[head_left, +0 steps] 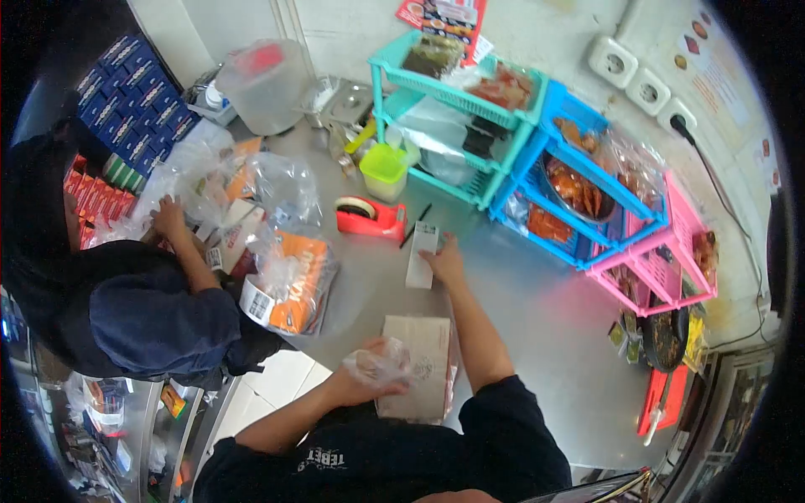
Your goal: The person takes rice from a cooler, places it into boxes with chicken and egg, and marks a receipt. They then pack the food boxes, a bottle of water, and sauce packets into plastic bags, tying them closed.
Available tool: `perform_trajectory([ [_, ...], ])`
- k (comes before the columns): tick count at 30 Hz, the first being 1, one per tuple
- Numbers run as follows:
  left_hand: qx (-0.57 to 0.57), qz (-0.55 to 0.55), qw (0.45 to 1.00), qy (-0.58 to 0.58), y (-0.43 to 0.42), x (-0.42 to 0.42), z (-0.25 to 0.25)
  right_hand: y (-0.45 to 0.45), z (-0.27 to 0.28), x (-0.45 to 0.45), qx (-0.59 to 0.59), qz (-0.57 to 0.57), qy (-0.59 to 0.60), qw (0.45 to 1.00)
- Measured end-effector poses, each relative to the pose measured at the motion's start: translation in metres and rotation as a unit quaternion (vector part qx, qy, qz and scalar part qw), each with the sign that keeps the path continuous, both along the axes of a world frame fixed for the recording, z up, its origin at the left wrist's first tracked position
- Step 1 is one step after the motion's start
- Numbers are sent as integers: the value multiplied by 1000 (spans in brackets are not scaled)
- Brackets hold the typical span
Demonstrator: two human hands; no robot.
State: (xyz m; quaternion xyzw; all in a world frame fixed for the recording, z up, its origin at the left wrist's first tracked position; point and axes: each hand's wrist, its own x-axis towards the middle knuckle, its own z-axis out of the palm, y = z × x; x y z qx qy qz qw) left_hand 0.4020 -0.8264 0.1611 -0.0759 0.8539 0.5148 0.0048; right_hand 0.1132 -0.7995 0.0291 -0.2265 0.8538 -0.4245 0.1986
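My left hand (373, 377) is closed on a clear plastic bag (377, 362), over the left side of a flat brown cardboard box (423, 360). The box lies on the metal counter close to my body. Farther forward, my right hand (444, 258) touches the right edge of a narrow white paper slip (423, 243) lying on the counter; whether its fingers pinch the slip is unclear. A dark pen (417, 225) rests beside the slip, and a red tape dispenser (371, 218) stands to its left.
At left, a co-worker's hand (170, 220) is among plastic bags (285, 189). An orange bagged package (298, 281) lies nearby. Turquoise (495, 189), blue (537, 176) and pink racks (671, 289) line the wall. A green container (384, 172) stands behind the dispenser.
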Motion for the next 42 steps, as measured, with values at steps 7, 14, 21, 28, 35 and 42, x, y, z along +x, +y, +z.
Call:
perform_trajectory([
  [7,290,250,900,209,-68,-31,21,-4,136,44,-373,124,-243,887],
  [14,384,304,842,225,-106,-92,21,-66,146,1,-122,276,26,953],
  [21,104,256,954,118,-121,-112,-32,-113,82,-60,110,327,-161,925],
  [28,-186,153,960,141,-112,-165,-64,-56,36,-60,-124,187,-393,892],
  [35,-240,137,960,32,-114,-169,-73,-60,74,-74,326,152,346,867],
  [42,129,98,975,153,-92,-120,35,24,277,-11,-173,392,126,895],
])
